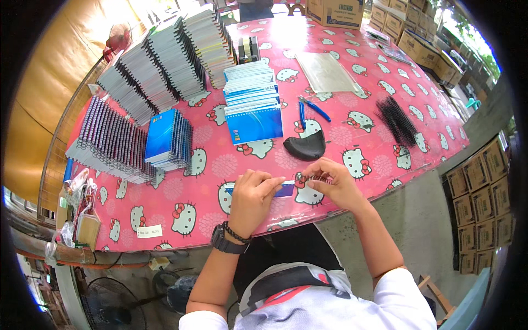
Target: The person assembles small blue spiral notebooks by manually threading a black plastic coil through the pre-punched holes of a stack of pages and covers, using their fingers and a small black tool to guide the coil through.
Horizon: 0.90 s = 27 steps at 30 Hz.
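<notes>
At the near edge of the table, my left hand is closed on a thin blue-covered notebook, mostly hidden under the fingers. My right hand pinches a dark spiral binding coil at the notebook's right end. Whether the coil is threaded into the holes is too small to tell. Just beyond my hands lies a black half-round object, with blue-handled pliers touching its far side. A bundle of loose black coils rests farther right. Blue-covered pads with punched edges lie stacked ahead of my left hand.
Spiral-bound blue notebooks and tall stacks of bound books fill the left side. A clear plastic sheet lies at the back. A paper slip sits near the front left edge. Cardboard boxes stand at the right.
</notes>
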Tool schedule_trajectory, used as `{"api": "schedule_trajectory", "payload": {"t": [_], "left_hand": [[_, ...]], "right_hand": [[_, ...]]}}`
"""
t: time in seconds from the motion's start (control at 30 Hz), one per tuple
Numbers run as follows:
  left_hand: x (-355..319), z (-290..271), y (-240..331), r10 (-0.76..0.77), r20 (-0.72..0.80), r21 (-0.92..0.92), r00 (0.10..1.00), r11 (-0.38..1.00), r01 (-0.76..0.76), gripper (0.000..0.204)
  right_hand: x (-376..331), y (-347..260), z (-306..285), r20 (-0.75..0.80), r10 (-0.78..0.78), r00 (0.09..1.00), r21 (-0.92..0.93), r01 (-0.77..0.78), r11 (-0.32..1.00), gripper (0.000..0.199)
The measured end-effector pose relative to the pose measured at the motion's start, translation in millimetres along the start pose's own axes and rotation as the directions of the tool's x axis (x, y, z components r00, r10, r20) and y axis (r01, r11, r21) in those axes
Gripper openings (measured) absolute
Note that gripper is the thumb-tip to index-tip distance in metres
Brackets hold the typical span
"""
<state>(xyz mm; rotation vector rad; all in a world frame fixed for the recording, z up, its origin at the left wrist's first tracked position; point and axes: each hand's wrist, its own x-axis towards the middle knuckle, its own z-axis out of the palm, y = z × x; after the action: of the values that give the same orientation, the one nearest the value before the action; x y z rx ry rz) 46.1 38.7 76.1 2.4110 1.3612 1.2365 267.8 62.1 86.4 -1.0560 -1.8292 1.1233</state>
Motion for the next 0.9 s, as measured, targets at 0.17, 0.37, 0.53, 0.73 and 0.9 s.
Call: {"api": "schedule_trajectory", "payload": {"t": [0.17, 0.37, 0.53, 0.73, 0.9], "left_hand": [[2, 0, 1, 0.024, 0.028, -0.009, 0.999, 1.000, -0.023, 0.023], [4, -3, 5, 0.015, 0.043, 0.005, 0.999, 1.000, -0.015, 0.021], [5, -4, 5, 0.011, 0.071, -0.003, 0.997, 1.000, -0.011, 0.023], [6, 4, 20, 0.019, 0.130, 0.084, 0.991, 0.996, -0.030, 0.024], [5, 9, 22, 0.018, 0.120, 0.119, 0.993, 0.992, -0.032, 0.019]], "right_hand": [[1, 7, -4, 0.023, -0.107, 0.994, 0.061, 0.106, 0.993, 0.017], [9, 4, -10, 0.072, -0.336, 0.939, -0.277, 0.343, 0.897, 0.018], [8, 12, -10, 0.154, -0.190, 0.970, -0.075, 0.203, 0.976, 0.018], [6, -12, 0, 0.131, 0.058, 0.990, 0.058, -0.066, 0.996, 0.045], [36, 39, -16, -0.295, -0.171, 0.940, -0.617, -0.051, 0.785, 0.069]]}}
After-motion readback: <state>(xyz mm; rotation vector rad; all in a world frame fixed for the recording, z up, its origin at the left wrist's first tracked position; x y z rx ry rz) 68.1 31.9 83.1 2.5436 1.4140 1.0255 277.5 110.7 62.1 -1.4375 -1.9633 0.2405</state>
